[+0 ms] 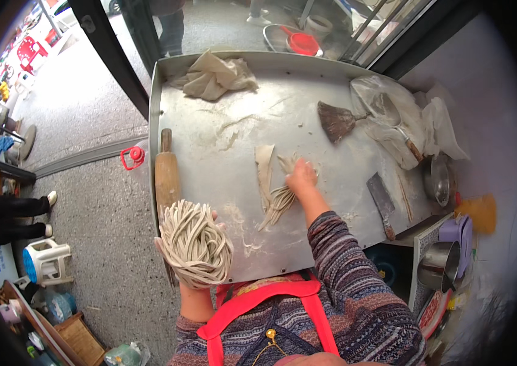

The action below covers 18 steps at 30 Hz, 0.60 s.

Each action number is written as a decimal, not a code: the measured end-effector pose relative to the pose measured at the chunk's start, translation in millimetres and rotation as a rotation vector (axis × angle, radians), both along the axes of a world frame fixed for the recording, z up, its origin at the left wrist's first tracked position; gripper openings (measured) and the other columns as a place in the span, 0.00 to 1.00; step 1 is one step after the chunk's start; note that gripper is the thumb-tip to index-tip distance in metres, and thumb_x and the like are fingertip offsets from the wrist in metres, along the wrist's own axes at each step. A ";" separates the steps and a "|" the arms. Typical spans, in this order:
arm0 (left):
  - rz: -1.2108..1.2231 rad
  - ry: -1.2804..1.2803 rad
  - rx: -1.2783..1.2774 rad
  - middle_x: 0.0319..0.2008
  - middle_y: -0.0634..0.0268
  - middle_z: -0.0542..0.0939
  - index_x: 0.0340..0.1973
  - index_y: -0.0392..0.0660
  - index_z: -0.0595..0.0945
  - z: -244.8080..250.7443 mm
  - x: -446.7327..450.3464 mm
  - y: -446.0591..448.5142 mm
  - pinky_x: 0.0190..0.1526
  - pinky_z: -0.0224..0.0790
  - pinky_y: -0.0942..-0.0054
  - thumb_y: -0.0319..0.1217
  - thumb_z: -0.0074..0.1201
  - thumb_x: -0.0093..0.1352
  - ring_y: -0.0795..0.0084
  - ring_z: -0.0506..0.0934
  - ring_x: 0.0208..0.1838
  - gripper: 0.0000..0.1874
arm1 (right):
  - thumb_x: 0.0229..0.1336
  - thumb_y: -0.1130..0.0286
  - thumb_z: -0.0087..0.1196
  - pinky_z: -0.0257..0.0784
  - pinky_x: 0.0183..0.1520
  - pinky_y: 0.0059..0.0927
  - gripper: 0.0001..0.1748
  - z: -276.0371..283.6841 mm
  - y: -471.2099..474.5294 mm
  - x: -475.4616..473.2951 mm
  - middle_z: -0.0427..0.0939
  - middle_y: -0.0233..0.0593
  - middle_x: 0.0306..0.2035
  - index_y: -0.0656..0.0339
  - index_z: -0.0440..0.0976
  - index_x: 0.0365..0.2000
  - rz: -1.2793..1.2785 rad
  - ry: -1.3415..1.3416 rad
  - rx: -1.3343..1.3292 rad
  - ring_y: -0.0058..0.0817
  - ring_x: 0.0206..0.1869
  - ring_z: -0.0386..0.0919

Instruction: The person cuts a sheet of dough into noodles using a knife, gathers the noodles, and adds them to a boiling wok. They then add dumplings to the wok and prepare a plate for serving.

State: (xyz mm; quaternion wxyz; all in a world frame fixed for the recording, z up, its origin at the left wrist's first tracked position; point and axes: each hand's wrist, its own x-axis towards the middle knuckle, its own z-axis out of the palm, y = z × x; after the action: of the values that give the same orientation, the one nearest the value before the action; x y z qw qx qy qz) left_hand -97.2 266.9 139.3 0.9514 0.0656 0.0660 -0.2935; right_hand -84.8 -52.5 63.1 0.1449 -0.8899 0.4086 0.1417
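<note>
A large bundle of fresh noodles (196, 244) rests on my left hand (160, 249), palm up at the near left corner of the metal work table (249, 123). Most of that hand is hidden beneath the strands. Over the middle of the table, my right hand (303, 176) grips a smaller bunch of cut noodles (280, 201), whose ends trail on the metal toward me. Just left of it lies a flat strip of dough (264, 171), close to the bunch. Flour smears mark the surface around them.
Along the left rim lies a wooden rolling pin (167, 176). A crumpled cloth (219, 75) sits at the far left. To the right are a brush (337, 120), a cleaver (381, 201), a scoop (385, 110) on plastic bags and a metal bowl (437, 180). A raised rim borders the table.
</note>
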 end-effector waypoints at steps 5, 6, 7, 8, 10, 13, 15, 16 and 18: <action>0.001 -0.046 0.007 0.61 0.37 0.58 0.65 0.52 0.56 -0.6 -5.5 0.6 0.51 0.66 0.43 0.65 0.40 0.62 0.35 0.65 0.56 0.43 | 0.44 0.67 0.56 0.69 0.52 0.36 0.20 6.8 8.9 7.0 0.73 0.48 0.48 0.59 0.74 0.42 0.040 0.148 0.072 0.41 0.53 0.71; -0.005 -0.069 0.008 0.61 0.37 0.59 0.65 0.52 0.57 -1.2 -7.4 0.1 0.51 0.66 0.43 0.65 0.39 0.62 0.35 0.66 0.55 0.43 | 0.44 0.67 0.56 0.69 0.52 0.36 0.20 7.0 10.9 8.2 0.73 0.49 0.48 0.59 0.74 0.42 0.085 0.143 0.043 0.41 0.53 0.71; 0.025 -0.047 0.052 0.60 0.37 0.59 0.65 0.52 0.57 -1.7 -9.9 -0.2 0.51 0.66 0.43 0.66 0.38 0.62 0.35 0.66 0.55 0.43 | 0.44 0.67 0.56 0.69 0.52 0.37 0.21 6.2 13.2 8.6 0.73 0.49 0.48 0.59 0.74 0.42 0.130 0.168 0.034 0.41 0.53 0.71; 0.040 -0.048 0.089 0.60 0.37 0.60 0.65 0.52 0.57 -2.0 -12.6 -0.5 0.51 0.66 0.43 0.66 0.36 0.62 0.35 0.66 0.56 0.44 | 0.44 0.67 0.56 0.69 0.52 0.37 0.20 5.3 14.4 8.0 0.73 0.49 0.48 0.59 0.74 0.42 0.111 0.129 0.042 0.41 0.53 0.71; 0.046 -0.053 0.105 0.59 0.36 0.61 0.65 0.52 0.57 -2.2 -18.7 -1.0 0.52 0.64 0.42 0.67 0.32 0.62 0.36 0.66 0.56 0.44 | 0.45 0.67 0.55 0.69 0.51 0.37 0.20 1.1 15.5 5.7 0.73 0.49 0.48 0.59 0.74 0.43 0.046 0.110 0.094 0.42 0.52 0.72; 0.104 -0.015 0.174 0.60 0.36 0.60 0.65 0.52 0.56 -3.4 -27.3 -4.4 0.52 0.64 0.42 0.67 0.33 0.63 0.35 0.66 0.56 0.43 | 0.45 0.68 0.55 0.70 0.51 0.39 0.20 -9.2 13.7 0.2 0.73 0.49 0.47 0.58 0.74 0.43 -0.040 0.073 0.158 0.44 0.51 0.72; 0.073 -0.078 0.070 0.61 0.36 0.59 0.65 0.52 0.56 -5.0 -32.8 -6.0 0.52 0.65 0.43 0.66 0.34 0.63 0.35 0.65 0.57 0.43 | 0.42 0.70 0.54 0.70 0.48 0.41 0.18 -17.4 15.9 -6.9 0.74 0.49 0.42 0.59 0.73 0.39 0.081 -0.015 0.083 0.47 0.47 0.72; 0.089 -0.100 0.124 0.61 0.36 0.59 0.66 0.52 0.56 -6.4 -34.3 -7.2 0.52 0.65 0.43 0.66 0.34 0.63 0.35 0.65 0.57 0.43 | 0.40 0.70 0.53 0.70 0.47 0.43 0.17 -21.2 18.0 -11.3 0.75 0.49 0.40 0.59 0.73 0.37 0.153 -0.075 0.045 0.49 0.45 0.73; 0.115 -0.130 0.204 0.61 0.37 0.59 0.66 0.52 0.55 -9.2 -38.0 -9.7 0.53 0.64 0.43 0.66 0.34 0.63 0.36 0.65 0.57 0.44 | 0.39 0.71 0.55 0.70 0.45 0.44 0.16 -28.2 22.9 -20.1 0.75 0.48 0.37 0.59 0.72 0.34 0.259 -0.221 -0.024 0.49 0.43 0.73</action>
State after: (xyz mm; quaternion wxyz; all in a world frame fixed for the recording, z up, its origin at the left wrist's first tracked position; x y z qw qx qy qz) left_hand -135.2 257.2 130.2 0.9574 0.1767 0.0375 -0.2252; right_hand -104.9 -29.5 34.9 0.1587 -0.9470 0.2738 0.0554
